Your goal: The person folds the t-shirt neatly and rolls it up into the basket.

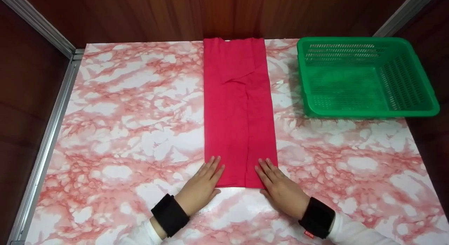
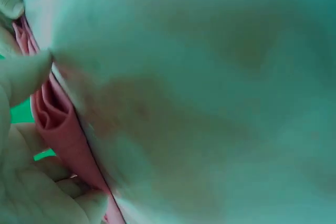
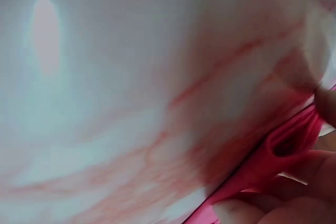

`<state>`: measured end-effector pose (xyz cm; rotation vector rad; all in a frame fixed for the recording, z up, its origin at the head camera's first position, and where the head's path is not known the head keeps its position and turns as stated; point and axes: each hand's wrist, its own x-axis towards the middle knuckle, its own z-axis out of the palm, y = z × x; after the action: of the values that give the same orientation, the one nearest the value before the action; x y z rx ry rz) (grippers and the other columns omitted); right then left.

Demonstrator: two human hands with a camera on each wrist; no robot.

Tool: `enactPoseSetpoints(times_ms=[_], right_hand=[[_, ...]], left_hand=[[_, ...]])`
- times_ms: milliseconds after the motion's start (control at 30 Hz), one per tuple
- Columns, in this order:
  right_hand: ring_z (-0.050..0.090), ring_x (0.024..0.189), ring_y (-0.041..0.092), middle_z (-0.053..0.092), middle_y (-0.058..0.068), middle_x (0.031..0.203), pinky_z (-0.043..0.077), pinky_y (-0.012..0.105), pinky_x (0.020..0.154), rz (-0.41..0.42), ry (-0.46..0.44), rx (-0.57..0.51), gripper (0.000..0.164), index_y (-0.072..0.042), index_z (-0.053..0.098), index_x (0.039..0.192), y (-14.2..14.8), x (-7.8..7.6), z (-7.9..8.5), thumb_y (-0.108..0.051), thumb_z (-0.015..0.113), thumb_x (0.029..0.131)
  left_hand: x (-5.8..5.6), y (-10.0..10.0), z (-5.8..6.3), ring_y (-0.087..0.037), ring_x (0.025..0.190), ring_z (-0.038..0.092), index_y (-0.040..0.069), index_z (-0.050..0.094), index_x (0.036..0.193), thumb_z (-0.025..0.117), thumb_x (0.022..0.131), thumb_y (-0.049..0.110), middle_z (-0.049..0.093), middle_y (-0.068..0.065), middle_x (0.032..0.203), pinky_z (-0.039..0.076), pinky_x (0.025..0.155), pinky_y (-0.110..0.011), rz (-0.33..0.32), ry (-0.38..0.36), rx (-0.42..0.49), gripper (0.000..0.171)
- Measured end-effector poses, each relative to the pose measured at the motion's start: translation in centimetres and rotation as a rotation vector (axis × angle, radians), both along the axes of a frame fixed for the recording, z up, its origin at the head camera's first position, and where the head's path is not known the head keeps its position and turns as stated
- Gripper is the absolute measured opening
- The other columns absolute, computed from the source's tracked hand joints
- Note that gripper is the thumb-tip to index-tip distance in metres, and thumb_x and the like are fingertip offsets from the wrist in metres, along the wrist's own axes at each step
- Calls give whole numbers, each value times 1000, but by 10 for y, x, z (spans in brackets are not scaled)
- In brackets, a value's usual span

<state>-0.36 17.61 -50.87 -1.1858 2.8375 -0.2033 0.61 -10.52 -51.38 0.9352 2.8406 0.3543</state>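
Note:
A red folded garment (image 1: 235,125) lies in a long narrow strip on the table, with a loose flap near its far end. My left hand (image 1: 201,187) rests on its near left corner, fingers straight and thumb by the near edge. At the near right corner, my right hand (image 1: 284,189) lies flat in the same way. The left wrist view shows rolled layers at the garment's end (image 2: 65,129) between thumb and fingers. In the right wrist view, a folded edge (image 3: 262,161) runs beneath the fingertips.
A green plastic basket (image 1: 350,87) with slotted walls stands at the right rear, holding nothing visible. The table (image 1: 133,132) has a red-and-white marbled top. Dark wooden panels (image 1: 140,17) close off the back and sides, with metal rails (image 1: 45,146) along the left.

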Motion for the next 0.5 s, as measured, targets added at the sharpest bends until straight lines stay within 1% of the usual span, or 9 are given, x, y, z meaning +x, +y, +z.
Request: enactPoseSetpoints(times_ms=[67, 133, 167, 233, 267, 333, 400, 500], right_hand=[[29, 129, 34, 31, 21, 140, 36, 40, 97, 34, 89, 25, 48, 0, 35, 135, 0, 1, -2, -14, 46, 90], [33, 126, 37, 36, 23, 136, 38, 40, 96, 70, 183, 61, 41, 2, 38, 132, -1, 0, -4, -6, 32, 92], [35, 125, 38, 39, 24, 134, 39, 40, 95, 86, 229, 77, 41, 4, 40, 130, -2, 0, -5, -3, 25, 92], [39, 121, 39, 44, 25, 129, 41, 39, 93, 111, 318, 106, 47, 5, 44, 127, -4, -1, -6, 1, 12, 93], [41, 120, 40, 46, 25, 127, 42, 39, 92, 116, 352, 111, 49, 6, 46, 125, -5, -1, -7, 2, 9, 93], [44, 117, 39, 48, 25, 125, 45, 38, 89, 117, 403, 117, 50, 6, 49, 123, -7, -1, -7, 3, 8, 94], [46, 115, 39, 50, 25, 123, 46, 37, 87, 114, 437, 123, 49, 6, 50, 121, -9, -1, -7, 4, 10, 94], [49, 113, 37, 52, 25, 121, 47, 37, 85, 105, 449, 117, 48, 6, 51, 120, -11, -2, -7, 5, 11, 94]], left_hand=[[3, 1, -1, -31, 133, 22, 2, 35, 135, 57, 86, 28, 22, -19, 144, 26, 105, -39, -1, 67, -28, 60], [4, 3, -1, -31, 130, 28, 2, 39, 133, 58, 86, 26, 29, -19, 141, 30, 103, -38, -5, 140, -60, 56], [3, 4, -1, -31, 129, 31, 1, 41, 131, 58, 86, 24, 32, -20, 140, 32, 101, -37, -11, 178, -83, 54], [3, 6, 0, -31, 126, 36, 1, 45, 129, 58, 85, 18, 38, -20, 136, 36, 99, -35, -23, 249, -130, 48], [2, 8, 0, -30, 125, 38, 2, 47, 127, 57, 85, 15, 41, -19, 134, 38, 97, -34, -27, 281, -146, 45], [0, 10, 0, -30, 121, 43, 2, 51, 123, 57, 84, 8, 47, -19, 129, 41, 94, -33, -29, 336, -165, 40], [-1, 12, 0, -30, 116, 48, 3, 55, 119, 57, 81, 4, 51, -19, 124, 44, 90, -32, -26, 381, -168, 38], [-3, 15, -1, -30, 111, 53, 4, 58, 113, 58, 79, 3, 55, -19, 118, 46, 87, -32, -11, 422, -162, 34]])
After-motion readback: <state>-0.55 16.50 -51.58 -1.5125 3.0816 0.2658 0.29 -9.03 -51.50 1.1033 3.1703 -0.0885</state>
